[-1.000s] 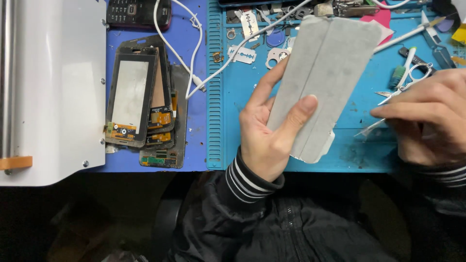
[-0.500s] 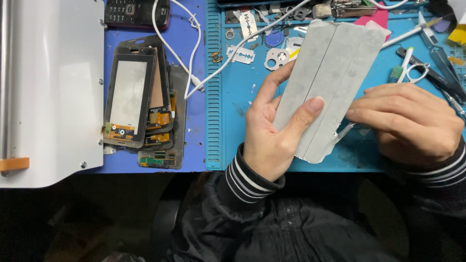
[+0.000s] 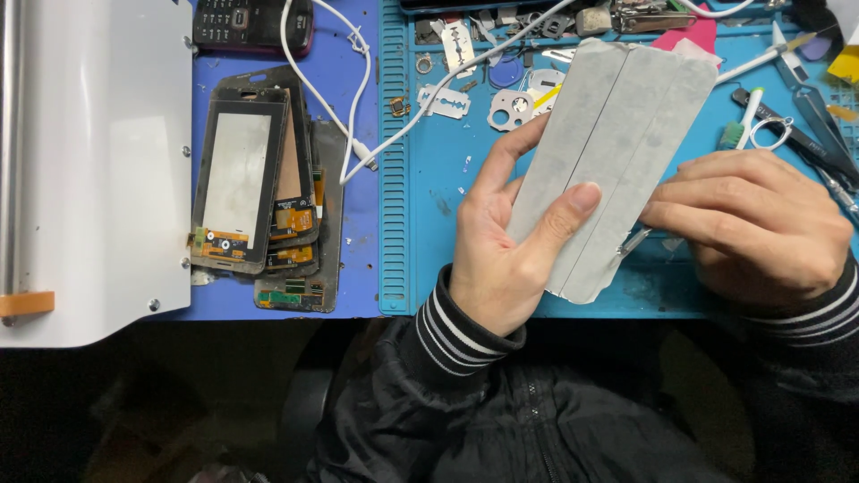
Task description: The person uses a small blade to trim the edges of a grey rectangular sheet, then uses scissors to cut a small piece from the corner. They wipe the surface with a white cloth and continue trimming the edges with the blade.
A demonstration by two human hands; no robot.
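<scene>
My left hand [image 3: 510,255] grips a flat grey sheet [image 3: 617,152] made of three long strips side by side, thumb across its front, fingers behind its left edge. The sheet is tilted, its top toward the upper right. My right hand [image 3: 752,224] rests palm down at the sheet's right edge, fingertips touching that edge. A thin metal tip [image 3: 631,241] pokes out from under those fingers toward the sheet; what it belongs to is hidden under the hand.
A stack of phone screen frames [image 3: 255,192] lies on the blue mat [image 3: 358,268]. A white cable [image 3: 358,98], razor blades [image 3: 443,100], tweezers [image 3: 810,134], a black keypad phone [image 3: 250,22] and small parts crowd the teal mat's [image 3: 438,188] far side. A white machine [image 3: 89,161] stands left.
My right hand has slid left from the tools on the mat to the sheet's right edge. The left hand has kept hold of the sheet, which barely moved.
</scene>
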